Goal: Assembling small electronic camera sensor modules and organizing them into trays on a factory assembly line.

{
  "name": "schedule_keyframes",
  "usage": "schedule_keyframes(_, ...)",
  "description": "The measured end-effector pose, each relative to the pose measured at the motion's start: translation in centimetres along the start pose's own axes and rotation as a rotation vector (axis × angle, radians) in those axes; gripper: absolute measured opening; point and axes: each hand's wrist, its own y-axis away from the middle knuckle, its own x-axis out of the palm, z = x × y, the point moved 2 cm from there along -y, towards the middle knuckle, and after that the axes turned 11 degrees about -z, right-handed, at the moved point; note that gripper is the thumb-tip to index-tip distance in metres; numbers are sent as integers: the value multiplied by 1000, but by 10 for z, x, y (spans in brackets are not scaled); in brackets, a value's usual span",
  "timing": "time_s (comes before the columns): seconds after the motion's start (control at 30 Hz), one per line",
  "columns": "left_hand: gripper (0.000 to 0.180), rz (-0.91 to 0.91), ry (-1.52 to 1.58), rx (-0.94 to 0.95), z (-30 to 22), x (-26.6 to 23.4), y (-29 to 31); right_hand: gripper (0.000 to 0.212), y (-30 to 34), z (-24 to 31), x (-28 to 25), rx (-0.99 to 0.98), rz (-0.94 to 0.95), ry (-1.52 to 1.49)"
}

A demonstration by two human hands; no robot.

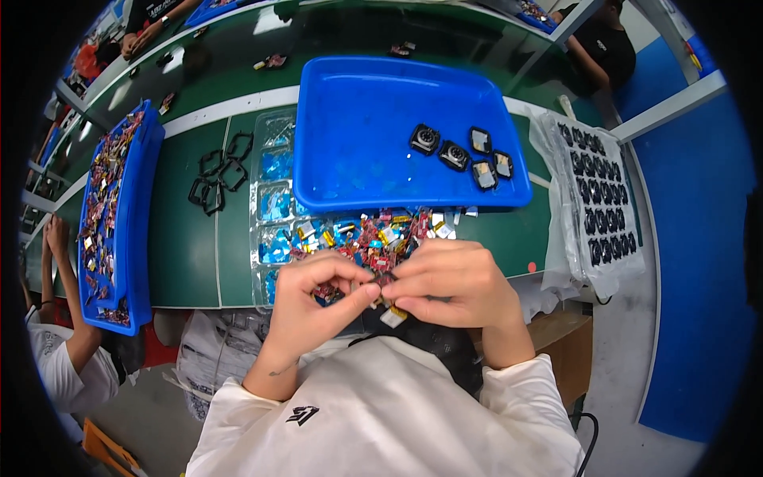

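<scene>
Close to my body, at the table's front edge, my left hand (318, 306) and my right hand (457, 290) meet with fingers pinched. Between them they grip a small dark reddish circuit board (385, 280), partly covered by the fingertips. A silver battery with a yellow end (393, 318) hangs just below the right fingers and seems to belong to it. Right beyond the hands lies a loose pile of red circuit boards (383, 241) with silver batteries and blue pieces mixed in.
A large blue tray (358, 103) holds several black watch-like cases (425, 139). Left of it are a clear compartment tray (275, 199), black frames (233, 175) and a blue bin (141, 238) full of boards. At right stands a tray of black parts (600, 191). Other people sit nearby.
</scene>
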Motion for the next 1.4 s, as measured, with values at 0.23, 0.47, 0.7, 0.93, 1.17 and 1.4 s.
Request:
schedule_keyframes(0.23, 31, -80, 181, -25, 6, -5, -2, 9, -25, -14, -37, 93, -23, 183)
schedule_keyframes(0.47, 14, -319, 202, 105, 0, -14, -3, 32, -88, -135, -132, 428, -598, 479)
schedule_keyframes(0.7, 7, -367, 101, 117, 2, -20, 2, 77, -93, -277, -193, 797, -522, 836)
schedule_keyframes(0.93, 5, -397, -10, 124, 9, -34, -5, 80, -86, -314, -214, 995, -389, 967)
schedule_keyframes(1.17, 9, -288, -408, 223, 5, -22, -15, 65, -85, -234, -198, 867, -442, 1084)
schedule_keyframes(1.4, 16, -148, -719, 437, 6, -12, -16, 22, -58, -69, -71, 401, -306, 407)
